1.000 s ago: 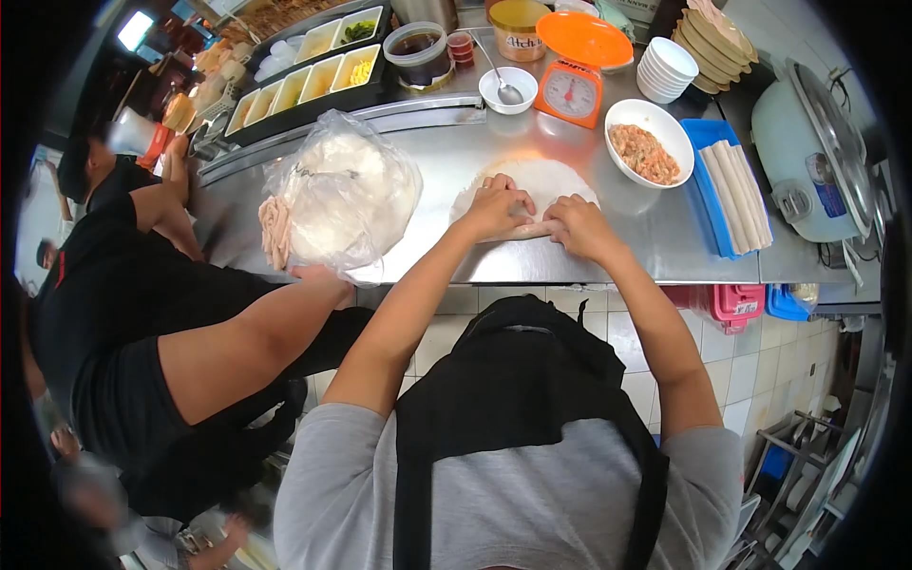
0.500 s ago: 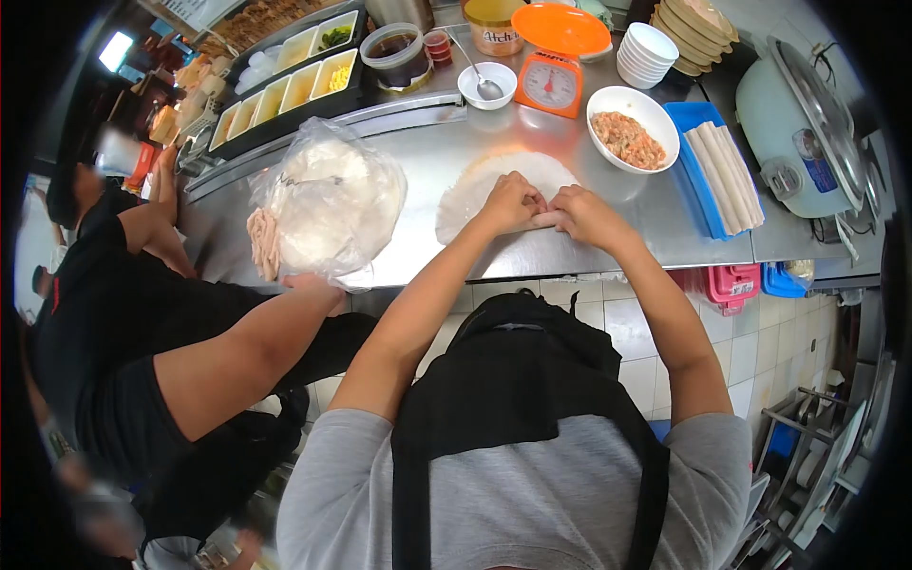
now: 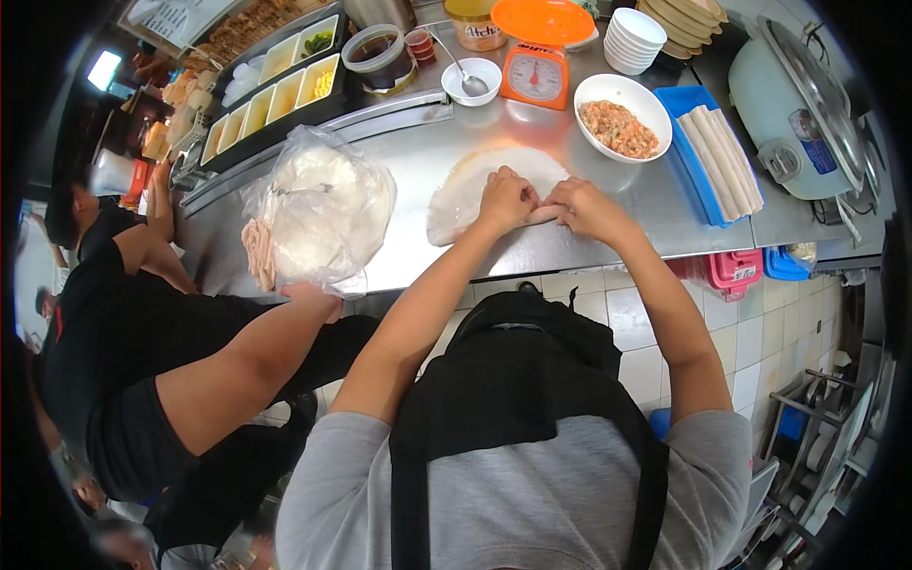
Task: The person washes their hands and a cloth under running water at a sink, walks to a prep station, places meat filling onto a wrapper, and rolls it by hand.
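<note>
A round, pale wrapper sheet (image 3: 456, 195) lies on the steel counter (image 3: 408, 157), its near edge folded over into a roll. My left hand (image 3: 511, 198) pinches the fold near its middle, fingers curled. Close beside it, my right hand (image 3: 581, 209) grips the right part of the rolled edge. Behind my right hand stands a white bowl (image 3: 655, 109) of orange-pink minced filling (image 3: 617, 130). Further right, a blue tray (image 3: 677, 100) holds several long pale rolls (image 3: 722, 161).
A plastic bag of wrappers (image 3: 328, 204) lies at left, beside a co-worker's hand (image 3: 313, 299). Behind are an orange scale (image 3: 535, 76), a small bowl with a spoon (image 3: 484, 71), stacked white bowls (image 3: 635, 40) and condiment trays (image 3: 280, 100). A large cooker (image 3: 793, 114) stands right.
The view has shifted, so the counter items appear further left. My left hand has moved closer to my right along the folded edge, and both still hold the wrapper.
</note>
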Action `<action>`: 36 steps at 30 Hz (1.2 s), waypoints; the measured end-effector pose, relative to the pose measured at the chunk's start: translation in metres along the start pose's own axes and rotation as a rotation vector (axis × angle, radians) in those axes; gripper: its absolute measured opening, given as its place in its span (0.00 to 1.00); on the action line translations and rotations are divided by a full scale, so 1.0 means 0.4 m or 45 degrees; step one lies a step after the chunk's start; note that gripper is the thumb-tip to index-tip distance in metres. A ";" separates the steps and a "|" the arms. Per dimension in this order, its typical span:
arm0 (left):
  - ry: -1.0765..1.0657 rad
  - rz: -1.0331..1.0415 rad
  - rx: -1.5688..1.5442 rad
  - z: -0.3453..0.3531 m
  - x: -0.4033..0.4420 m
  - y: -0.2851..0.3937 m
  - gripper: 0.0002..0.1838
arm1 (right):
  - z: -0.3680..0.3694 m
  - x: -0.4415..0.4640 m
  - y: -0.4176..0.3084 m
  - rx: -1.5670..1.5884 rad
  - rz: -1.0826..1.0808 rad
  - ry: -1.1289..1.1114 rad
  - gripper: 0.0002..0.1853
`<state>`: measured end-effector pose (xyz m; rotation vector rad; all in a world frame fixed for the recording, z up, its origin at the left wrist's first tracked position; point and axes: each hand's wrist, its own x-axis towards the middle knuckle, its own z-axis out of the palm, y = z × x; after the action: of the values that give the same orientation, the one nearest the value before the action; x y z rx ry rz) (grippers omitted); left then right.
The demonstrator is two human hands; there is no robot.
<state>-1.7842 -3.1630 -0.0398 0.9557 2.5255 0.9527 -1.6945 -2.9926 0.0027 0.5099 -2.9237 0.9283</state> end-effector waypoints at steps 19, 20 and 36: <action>-0.117 -0.420 0.276 -0.018 0.022 0.118 0.18 | -0.081 -0.091 -0.019 0.446 0.434 0.380 0.10; -0.116 -0.418 0.278 -0.024 0.022 0.125 0.18 | -0.084 -0.093 -0.024 0.446 0.433 0.384 0.10; -0.374 -0.287 -0.202 -0.129 0.058 0.054 0.25 | -0.051 -0.013 -0.025 0.264 0.189 0.231 0.11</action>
<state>-1.8149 -3.1603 0.0123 0.6896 2.2186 0.8598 -1.6878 -2.9873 0.0245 0.2026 -2.7467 1.2336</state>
